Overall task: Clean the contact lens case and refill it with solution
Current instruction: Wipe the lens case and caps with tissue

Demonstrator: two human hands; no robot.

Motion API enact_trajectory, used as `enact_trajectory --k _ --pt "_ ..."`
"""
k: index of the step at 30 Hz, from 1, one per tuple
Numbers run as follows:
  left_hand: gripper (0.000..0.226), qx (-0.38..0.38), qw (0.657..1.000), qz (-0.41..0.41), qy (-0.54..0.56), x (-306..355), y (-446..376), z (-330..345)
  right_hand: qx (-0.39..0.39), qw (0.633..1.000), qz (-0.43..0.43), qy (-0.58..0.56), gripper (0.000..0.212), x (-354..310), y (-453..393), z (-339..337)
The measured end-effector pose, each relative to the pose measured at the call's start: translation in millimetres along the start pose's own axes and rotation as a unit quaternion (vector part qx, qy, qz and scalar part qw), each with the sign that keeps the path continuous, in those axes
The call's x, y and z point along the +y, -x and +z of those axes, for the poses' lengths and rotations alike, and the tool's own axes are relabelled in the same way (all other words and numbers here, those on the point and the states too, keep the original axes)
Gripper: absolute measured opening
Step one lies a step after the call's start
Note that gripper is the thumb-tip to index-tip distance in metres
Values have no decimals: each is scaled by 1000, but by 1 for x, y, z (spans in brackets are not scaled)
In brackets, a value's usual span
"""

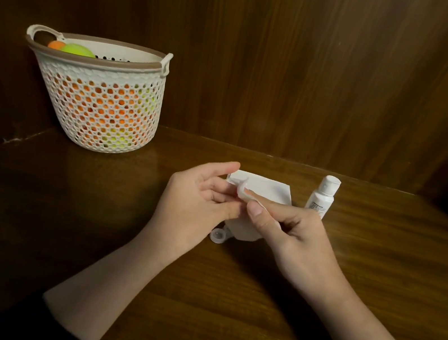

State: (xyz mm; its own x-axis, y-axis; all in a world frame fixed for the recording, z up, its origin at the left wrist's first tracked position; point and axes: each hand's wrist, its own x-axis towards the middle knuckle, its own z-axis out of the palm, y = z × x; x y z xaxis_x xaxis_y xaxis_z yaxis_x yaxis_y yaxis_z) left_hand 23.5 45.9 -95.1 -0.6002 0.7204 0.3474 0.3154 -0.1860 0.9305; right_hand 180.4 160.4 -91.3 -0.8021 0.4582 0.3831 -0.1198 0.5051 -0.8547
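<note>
Far left, about 10 o'clock from the hands: one white perforated plastic basket with a brown rim and two loop handles [100, 101], round, tapering downward, standing upright on the dark glossy wood-grain table [221, 318]. Orange and yellow-green round things show through its holes and over the rim; count unclear.

Centre: left hand [196, 206], index finger stretched out toward 1 o'clock, the other fingers curled in, pinching a small translucent white plastic contact lens case piece [242, 191] together with the right hand. Piece is held above the table, between both hands' fingertips; exact shape and long axis can't be made out.

At 6 o'clock just under the hands: one small round translucent cap or cup [218, 234] lying on the table, open side up, touching the lower edge of a white paper tissue.

One white paper tissue [267, 189], flat, matte, lying under and behind the hands.

Right hand [291, 240]: thumb and index pressed on the piece and a fold of tissue, remaining fingers curled.

At 2 o'clock: one white plastic cylindrical solution bottle with a flip cap [322, 196], cap closed, standing with its long axis leaning slightly toward 1 o'clock, just beside the tissue.
</note>
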Motion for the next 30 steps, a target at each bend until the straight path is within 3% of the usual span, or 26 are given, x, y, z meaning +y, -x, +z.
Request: enact_trajectory --k 3,6,10,15,20,24,30 --pt "69 -19 1000 -13 21 1 -1 -2 20 999 1 36 28 -1 1 1" --pt "59 -51 998 -36 20 4 -6 -10 123 991 -3 60 28 -2 -1 -6" --pt "30 -84 990 -53 -96 4 -11 -28 221 974 15 43 29 -2 -4 -17" --pt "39 -115 967 0 -228 3 -5 -23 254 965 30 60 27 4 -4 -16" --pt "41 -138 959 24 -248 2 2 -12 300 950 42 76 36 5 -5 -20" --pt "42 -159 952 32 -261 4 8 1 337 939 54 46 30 3 -6 -26" --pt "54 -194 936 12 -294 5 8 5 332 940 51 57 29 1 -5 -26"
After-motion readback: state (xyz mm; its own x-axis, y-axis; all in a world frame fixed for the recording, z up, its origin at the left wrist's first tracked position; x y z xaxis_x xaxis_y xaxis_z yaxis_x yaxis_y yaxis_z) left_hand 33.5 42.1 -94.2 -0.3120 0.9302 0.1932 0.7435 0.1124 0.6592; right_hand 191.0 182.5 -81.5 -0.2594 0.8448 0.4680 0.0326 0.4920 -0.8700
